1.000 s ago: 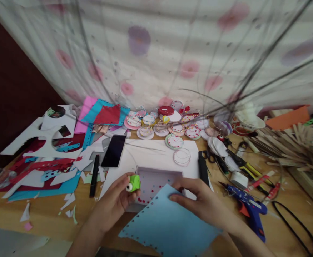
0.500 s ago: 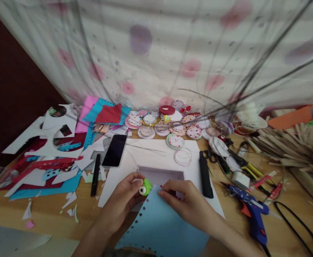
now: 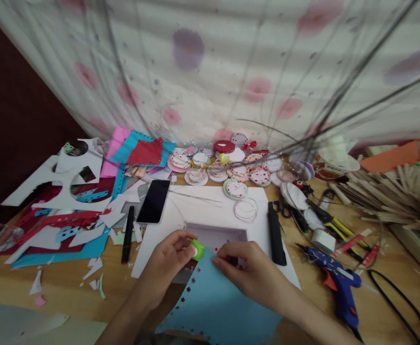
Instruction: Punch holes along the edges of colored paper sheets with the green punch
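Note:
My left hand [image 3: 172,256] is closed around a small green craft punch [image 3: 197,250], its thumb over the white part. The punch sits at the upper left corner of a blue sheet [image 3: 224,306]. Small flower-shaped holes run along the sheet's left edge. Between thumb and fingers, my right hand [image 3: 248,266] pinches the sheet's top edge. Behind both hands lies a shallow box [image 3: 217,231] with a few tiny coloured bits in it; my hands and the sheet hide part of it. A white sheet [image 3: 152,249] lies beneath the box.
A phone [image 3: 154,201] and a black pen [image 3: 128,235] lie left, beside paper scraps [image 3: 80,235]. Decorated paper discs [image 3: 237,188] stand at the back. Rightward are a black cutter [image 3: 276,235], a blue glue gun [image 3: 335,280], pliers [image 3: 334,225] and wooden sticks [image 3: 393,201].
My left thumb has moved onto the punch's white part, which now shows less, and the punch has turned slightly. My right hand and the blue sheet have hardly moved.

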Demonstrator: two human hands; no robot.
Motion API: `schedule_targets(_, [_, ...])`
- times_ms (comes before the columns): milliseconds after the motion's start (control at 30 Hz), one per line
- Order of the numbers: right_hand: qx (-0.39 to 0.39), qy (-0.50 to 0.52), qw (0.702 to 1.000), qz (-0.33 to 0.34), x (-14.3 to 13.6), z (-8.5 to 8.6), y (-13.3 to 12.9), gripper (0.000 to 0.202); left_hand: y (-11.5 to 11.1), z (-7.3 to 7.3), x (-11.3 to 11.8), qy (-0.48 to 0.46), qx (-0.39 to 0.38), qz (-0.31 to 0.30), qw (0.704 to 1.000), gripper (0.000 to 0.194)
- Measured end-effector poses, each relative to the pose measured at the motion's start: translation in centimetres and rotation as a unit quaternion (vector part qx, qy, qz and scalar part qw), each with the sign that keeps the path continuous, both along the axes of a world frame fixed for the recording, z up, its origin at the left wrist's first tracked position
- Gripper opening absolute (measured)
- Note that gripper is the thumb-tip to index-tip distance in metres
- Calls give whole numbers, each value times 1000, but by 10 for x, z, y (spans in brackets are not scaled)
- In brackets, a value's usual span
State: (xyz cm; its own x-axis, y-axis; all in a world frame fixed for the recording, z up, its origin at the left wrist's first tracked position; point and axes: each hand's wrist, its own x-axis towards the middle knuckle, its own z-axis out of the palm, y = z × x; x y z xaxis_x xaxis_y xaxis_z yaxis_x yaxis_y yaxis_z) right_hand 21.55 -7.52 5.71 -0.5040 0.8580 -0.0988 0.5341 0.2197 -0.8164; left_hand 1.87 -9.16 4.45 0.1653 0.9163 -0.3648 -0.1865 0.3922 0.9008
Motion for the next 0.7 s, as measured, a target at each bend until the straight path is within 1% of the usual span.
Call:
schedule_targets(133, [9,-11,1000,0,1,2,1,27,1,0,-3,41,37,-7,998,26])
schedule_targets(300, [26,-25,999,-7,2,3,-2,29,0,2,-9,33,69,-37,996,29])
schedule_targets(433, [33,-25,999,-5,1,4,-4,29,-4,2,-15,32,76,-58,995,29])
schedule_targets(567, [51,-28,998,17,1,6,-5,27,-7,3,-19,89,78,-81,990,33])
schedule_targets(700, [89,-21,995,49,1,6,-6,22,-8,7,-20,153,108,-96,977,35])
